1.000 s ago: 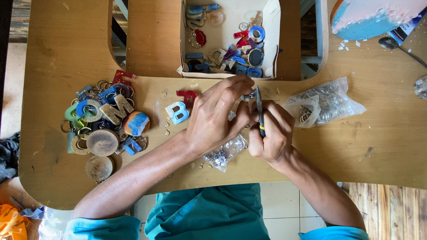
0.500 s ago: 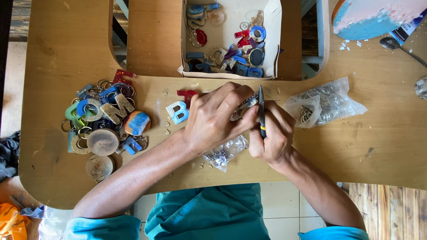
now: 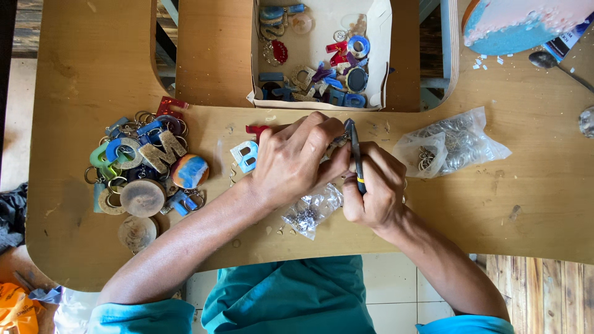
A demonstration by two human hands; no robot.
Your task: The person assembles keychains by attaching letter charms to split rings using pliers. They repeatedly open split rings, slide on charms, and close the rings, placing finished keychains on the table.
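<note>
- Head view: the left hand (image 3: pixel 291 162) is curled shut, fingertips pinching a small metal piece that is mostly hidden, just right of the blue-and-white letter charm (image 3: pixel 245 155).
- The right hand (image 3: pixel 376 185), further right of the charm, is closed around dark pliers (image 3: pixel 355 151) whose tips meet the left fingertips.
- A small clear bag of rings (image 3: pixel 311 211) lies below and right of the charm.
- A pile of keychains (image 3: pixel 145 176) sits well left of it, and a cardboard box (image 3: pixel 380 68) above it.
</note>
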